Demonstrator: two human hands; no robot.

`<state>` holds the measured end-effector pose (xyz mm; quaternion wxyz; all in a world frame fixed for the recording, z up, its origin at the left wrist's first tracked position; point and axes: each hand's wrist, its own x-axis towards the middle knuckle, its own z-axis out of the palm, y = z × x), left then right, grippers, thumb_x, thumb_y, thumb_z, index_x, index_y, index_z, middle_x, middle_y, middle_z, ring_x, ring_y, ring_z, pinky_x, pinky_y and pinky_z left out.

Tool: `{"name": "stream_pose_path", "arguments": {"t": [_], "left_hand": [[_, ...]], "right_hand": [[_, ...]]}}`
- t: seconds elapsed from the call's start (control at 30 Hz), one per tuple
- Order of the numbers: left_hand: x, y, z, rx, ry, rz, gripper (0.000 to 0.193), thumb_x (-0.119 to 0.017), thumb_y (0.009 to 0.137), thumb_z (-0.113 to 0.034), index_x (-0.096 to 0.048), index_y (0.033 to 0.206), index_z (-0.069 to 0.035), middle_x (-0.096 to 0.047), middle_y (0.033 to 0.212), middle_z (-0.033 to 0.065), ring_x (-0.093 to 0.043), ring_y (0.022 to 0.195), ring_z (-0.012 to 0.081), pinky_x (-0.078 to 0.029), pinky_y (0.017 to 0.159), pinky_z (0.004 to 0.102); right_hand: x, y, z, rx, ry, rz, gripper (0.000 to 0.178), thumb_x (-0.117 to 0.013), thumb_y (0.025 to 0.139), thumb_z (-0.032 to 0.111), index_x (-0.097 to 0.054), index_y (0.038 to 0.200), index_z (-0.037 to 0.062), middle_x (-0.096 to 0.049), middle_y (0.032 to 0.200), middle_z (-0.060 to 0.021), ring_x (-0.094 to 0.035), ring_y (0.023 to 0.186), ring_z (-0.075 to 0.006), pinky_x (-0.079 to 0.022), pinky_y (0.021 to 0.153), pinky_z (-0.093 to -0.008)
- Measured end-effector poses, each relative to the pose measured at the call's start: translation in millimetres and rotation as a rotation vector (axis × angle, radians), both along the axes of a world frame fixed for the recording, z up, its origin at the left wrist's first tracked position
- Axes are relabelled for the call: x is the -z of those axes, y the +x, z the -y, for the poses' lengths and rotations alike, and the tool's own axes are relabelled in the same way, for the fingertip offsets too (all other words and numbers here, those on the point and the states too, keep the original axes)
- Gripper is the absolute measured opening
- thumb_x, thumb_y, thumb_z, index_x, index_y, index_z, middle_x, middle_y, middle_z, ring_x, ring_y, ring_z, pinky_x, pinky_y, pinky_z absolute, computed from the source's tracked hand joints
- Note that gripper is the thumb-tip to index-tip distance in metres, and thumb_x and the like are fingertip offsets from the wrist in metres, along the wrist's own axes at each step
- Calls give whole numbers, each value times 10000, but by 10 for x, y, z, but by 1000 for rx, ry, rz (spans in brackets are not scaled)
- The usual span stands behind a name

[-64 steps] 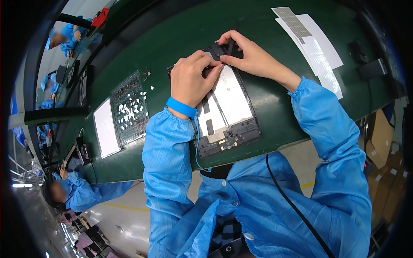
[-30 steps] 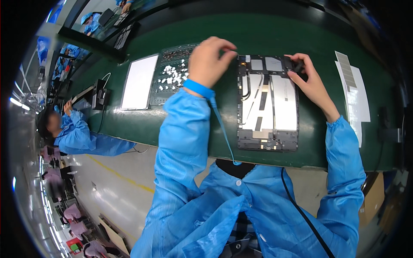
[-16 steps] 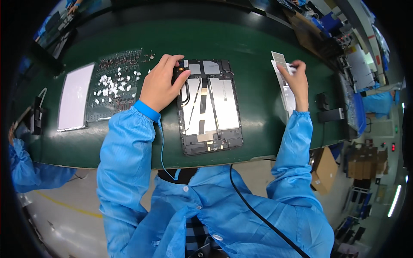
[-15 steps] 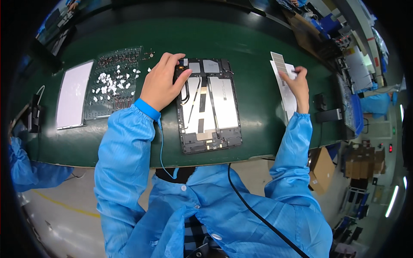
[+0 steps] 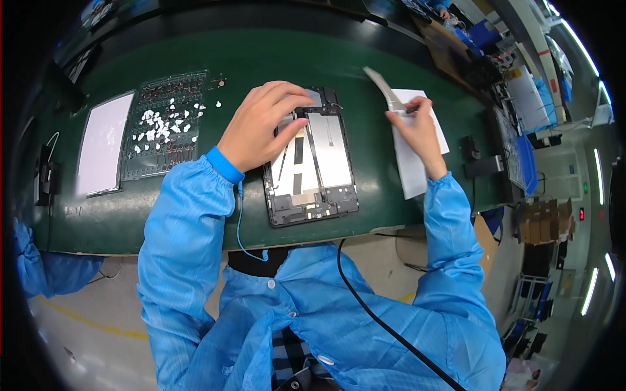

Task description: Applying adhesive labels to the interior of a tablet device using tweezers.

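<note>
An opened tablet (image 5: 336,153) lies on the green bench in front of me, its silver battery panels, dark cables and black lower board exposed. My left hand (image 5: 261,127) is over its upper left part, thumb and fingers apart, holding nothing; whether the fingertips touch the tablet cannot be told. To the right, my right hand (image 5: 418,133) pinches a narrow pale strip sheet (image 5: 383,86) by one end, the far end tilted up to the left. Under that hand lie white sheets of paper (image 5: 409,174).
At left are a white flat panel (image 5: 106,146) and a clear tray (image 5: 140,163) with small wired parts and several white bits (image 5: 160,127). A small black device (image 5: 484,166) stands right of the paper. A blue cord (image 5: 241,225) hangs from my left wristband.
My right hand has lifted the strip sheet off the paper and swung it leftward. The left hand has shifted right across the tablet's top, its fingers further over it.
</note>
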<state>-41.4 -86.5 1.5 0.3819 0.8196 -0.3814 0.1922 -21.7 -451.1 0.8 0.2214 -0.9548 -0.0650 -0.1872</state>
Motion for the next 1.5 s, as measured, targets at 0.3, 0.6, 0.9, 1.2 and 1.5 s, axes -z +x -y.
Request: {"name": "stream_pose_path", "arguments": {"t": [0.3,0.6,0.9,1.2,1.5], "left_hand": [[299,39,717,172,314,104,340,-558,999,-359,-678,1279,-206,-486,1470,208,-323,1444,414,-235,1199,543],[360,222,936,141,533,160,418,-456,1028,-477,-715,1233,-223,-570,1328,229,-425,1361,399,-197,1219,539],[343,280,981,183,404,191,388,-519,1001,-431,-737,1204,-181,-611,1183,208,-515,1218,347,-279,1190,486],[275,266,978,194,540,97,376,-482,1029,-363,-665,1328,-225,-529,1363,253,-457,1342,384,-230,1225,515],[257,264,945,206,539,91,387,-464,1037,-385,-668,1318,-214,-526,1369,253,-459,1335,392,-228,1225,518]], "right_hand": [[-10,85,-372,-266,341,-55,309,-653,986,268,-533,1151,36,-735,1040,-137,-729,890,-234,-554,749,-316],[247,320,-179,-287,883,-178,415,-446,1087,339,-662,1210,6,-672,806,-74,-560,572,-78,-450,523,-211],[326,218,-34,-336,926,-493,229,-584,1022,197,-628,1129,0,-664,801,-67,-599,597,-84,-491,535,-206],[325,183,-116,-313,846,-466,226,-656,992,201,-637,1082,-6,-705,822,-94,-620,599,-92,-512,538,-226],[325,220,-137,-300,925,-488,225,-635,1005,213,-631,1046,-8,-687,824,-88,-634,637,-113,-514,551,-231]]}}
